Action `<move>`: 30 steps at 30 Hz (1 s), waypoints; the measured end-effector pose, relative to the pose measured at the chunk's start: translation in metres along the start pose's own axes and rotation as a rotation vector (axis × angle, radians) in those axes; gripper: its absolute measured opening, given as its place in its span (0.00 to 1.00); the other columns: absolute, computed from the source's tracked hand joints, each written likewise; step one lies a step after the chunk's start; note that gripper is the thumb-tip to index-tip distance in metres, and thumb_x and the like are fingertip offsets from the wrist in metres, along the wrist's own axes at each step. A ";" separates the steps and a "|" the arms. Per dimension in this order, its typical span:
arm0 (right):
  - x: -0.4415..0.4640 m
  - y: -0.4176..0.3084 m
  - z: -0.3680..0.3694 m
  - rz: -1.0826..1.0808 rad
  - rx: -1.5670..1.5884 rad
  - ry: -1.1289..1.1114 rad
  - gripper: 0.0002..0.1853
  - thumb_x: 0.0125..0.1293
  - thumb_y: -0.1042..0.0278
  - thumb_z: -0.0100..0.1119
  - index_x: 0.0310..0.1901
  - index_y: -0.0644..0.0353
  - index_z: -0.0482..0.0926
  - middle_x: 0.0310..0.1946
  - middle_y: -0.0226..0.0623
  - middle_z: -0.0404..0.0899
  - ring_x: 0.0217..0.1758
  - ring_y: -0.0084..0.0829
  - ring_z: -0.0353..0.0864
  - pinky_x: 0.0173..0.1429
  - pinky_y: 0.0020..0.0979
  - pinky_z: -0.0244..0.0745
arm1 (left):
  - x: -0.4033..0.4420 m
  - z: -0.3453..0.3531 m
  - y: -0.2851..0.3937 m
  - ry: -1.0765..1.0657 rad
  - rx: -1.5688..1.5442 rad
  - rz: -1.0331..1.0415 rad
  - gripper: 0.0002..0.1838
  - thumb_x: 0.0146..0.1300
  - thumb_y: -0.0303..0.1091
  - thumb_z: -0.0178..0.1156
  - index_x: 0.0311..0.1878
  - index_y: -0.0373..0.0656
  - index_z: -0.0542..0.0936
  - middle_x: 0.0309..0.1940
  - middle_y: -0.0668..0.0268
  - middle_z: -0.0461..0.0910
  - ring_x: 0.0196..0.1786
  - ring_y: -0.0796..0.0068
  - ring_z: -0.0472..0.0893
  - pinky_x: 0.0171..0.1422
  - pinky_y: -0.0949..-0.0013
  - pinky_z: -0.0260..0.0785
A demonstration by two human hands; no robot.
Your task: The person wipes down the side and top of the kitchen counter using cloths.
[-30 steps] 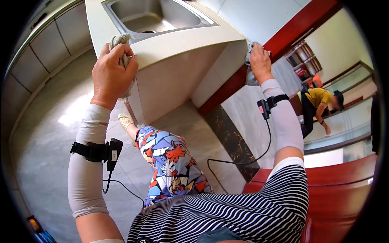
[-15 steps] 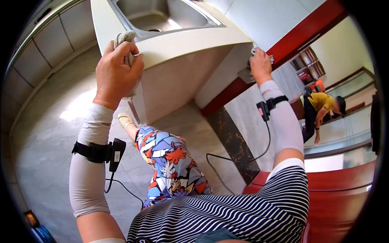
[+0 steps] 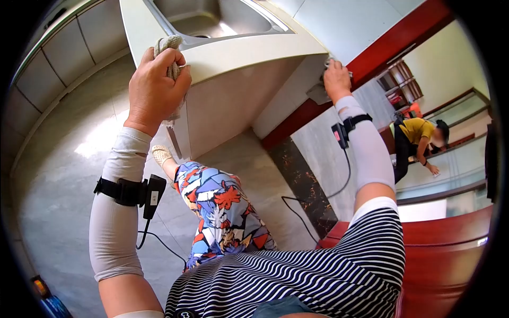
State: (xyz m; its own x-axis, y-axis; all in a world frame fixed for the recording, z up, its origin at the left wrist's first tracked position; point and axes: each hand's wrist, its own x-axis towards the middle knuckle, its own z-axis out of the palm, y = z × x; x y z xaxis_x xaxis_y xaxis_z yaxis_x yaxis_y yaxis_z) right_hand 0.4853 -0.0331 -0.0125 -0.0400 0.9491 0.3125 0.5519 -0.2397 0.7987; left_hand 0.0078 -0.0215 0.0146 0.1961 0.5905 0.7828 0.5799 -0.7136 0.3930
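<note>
My left hand is closed round a bunched beige cloth, whose lower end hangs below my fist, at the front edge of the pale counter. My right hand is closed on a grey cloth beside the counter's right corner, against the red door frame. Part of that cloth is hidden behind my fingers. A steel sink is set in the counter between and beyond my hands.
Under the counter is a pale panel. A dark marbled threshold strip crosses the floor. Another person in a yellow top bends over at the right, near red furniture. A black cable hangs from my right forearm.
My left hand has shifted slightly right with its cloth. The grey cloth at my right hand has changed shape and hangs further left. The other person's arm has moved.
</note>
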 end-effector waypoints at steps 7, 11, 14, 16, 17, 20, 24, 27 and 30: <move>-0.003 -0.007 0.018 -0.044 -0.080 0.060 0.12 0.61 0.64 0.54 0.39 0.55 0.87 0.44 0.32 0.80 0.54 0.36 0.70 0.52 0.34 0.67 | 0.000 0.003 -0.004 0.017 0.021 0.011 0.06 0.53 0.35 0.64 0.34 0.49 0.80 0.32 0.60 0.75 0.33 0.55 0.78 0.37 0.58 0.72; 0.026 -0.027 0.031 0.016 0.000 0.025 0.12 0.61 0.66 0.55 0.39 0.56 0.87 0.45 0.33 0.80 0.56 0.35 0.70 0.55 0.33 0.67 | -0.001 0.002 -0.006 0.030 -0.010 0.035 0.06 0.53 0.35 0.64 0.35 0.49 0.80 0.32 0.60 0.75 0.32 0.55 0.78 0.37 0.59 0.73; 0.026 -0.022 0.019 0.043 0.069 -0.018 0.11 0.61 0.66 0.55 0.39 0.55 0.87 0.45 0.33 0.79 0.56 0.35 0.70 0.54 0.34 0.68 | -0.003 -0.001 -0.001 -0.028 -0.008 -0.029 0.08 0.54 0.34 0.64 0.37 0.44 0.80 0.34 0.57 0.77 0.36 0.56 0.79 0.41 0.61 0.72; 0.020 -0.010 0.013 -0.010 0.052 -0.022 0.11 0.61 0.66 0.55 0.38 0.54 0.87 0.44 0.33 0.78 0.55 0.35 0.70 0.53 0.34 0.69 | -0.002 -0.001 0.001 -0.010 -0.013 -0.036 0.08 0.54 0.34 0.64 0.37 0.44 0.80 0.34 0.57 0.77 0.36 0.56 0.79 0.41 0.61 0.72; 0.009 -0.004 0.011 -0.017 0.029 0.013 0.11 0.61 0.65 0.55 0.38 0.54 0.87 0.43 0.32 0.77 0.54 0.35 0.70 0.52 0.34 0.69 | -0.001 -0.001 0.001 -0.016 0.007 -0.039 0.08 0.54 0.34 0.64 0.37 0.44 0.80 0.34 0.57 0.77 0.36 0.56 0.79 0.41 0.61 0.72; -0.010 0.005 0.010 -0.015 -0.010 0.071 0.11 0.61 0.64 0.55 0.37 0.53 0.87 0.42 0.31 0.77 0.53 0.35 0.70 0.49 0.34 0.69 | 0.000 0.003 -0.002 0.015 0.029 -0.021 0.07 0.54 0.35 0.64 0.36 0.47 0.80 0.33 0.59 0.76 0.34 0.56 0.79 0.39 0.60 0.73; -0.008 -0.003 0.010 -0.025 -0.038 0.102 0.11 0.60 0.64 0.55 0.36 0.52 0.87 0.40 0.31 0.77 0.53 0.34 0.70 0.46 0.34 0.67 | -0.001 0.004 -0.005 0.019 0.032 -0.021 0.06 0.53 0.36 0.64 0.35 0.50 0.80 0.32 0.61 0.76 0.32 0.56 0.79 0.36 0.59 0.73; 0.008 -0.016 0.019 -0.008 -0.041 0.154 0.10 0.59 0.65 0.56 0.35 0.53 0.87 0.39 0.31 0.79 0.53 0.34 0.70 0.47 0.34 0.67 | 0.000 0.003 -0.005 0.021 0.025 -0.007 0.06 0.53 0.36 0.64 0.35 0.50 0.80 0.32 0.60 0.75 0.32 0.56 0.79 0.36 0.58 0.73; 0.023 -0.029 0.023 -0.013 0.025 0.068 0.10 0.59 0.65 0.56 0.35 0.53 0.88 0.39 0.32 0.81 0.54 0.34 0.71 0.48 0.34 0.68 | -0.002 0.000 -0.004 -0.013 0.014 -0.024 0.07 0.54 0.33 0.64 0.35 0.44 0.80 0.33 0.60 0.77 0.35 0.57 0.78 0.41 0.62 0.72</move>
State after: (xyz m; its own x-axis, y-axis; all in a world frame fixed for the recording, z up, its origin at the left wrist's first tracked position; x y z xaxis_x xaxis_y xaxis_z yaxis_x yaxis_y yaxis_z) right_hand 0.4878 0.0003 -0.0403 -0.1028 0.9358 0.3371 0.5712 -0.2219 0.7902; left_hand 0.0053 -0.0197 0.0118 0.1921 0.6122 0.7671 0.5955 -0.6939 0.4047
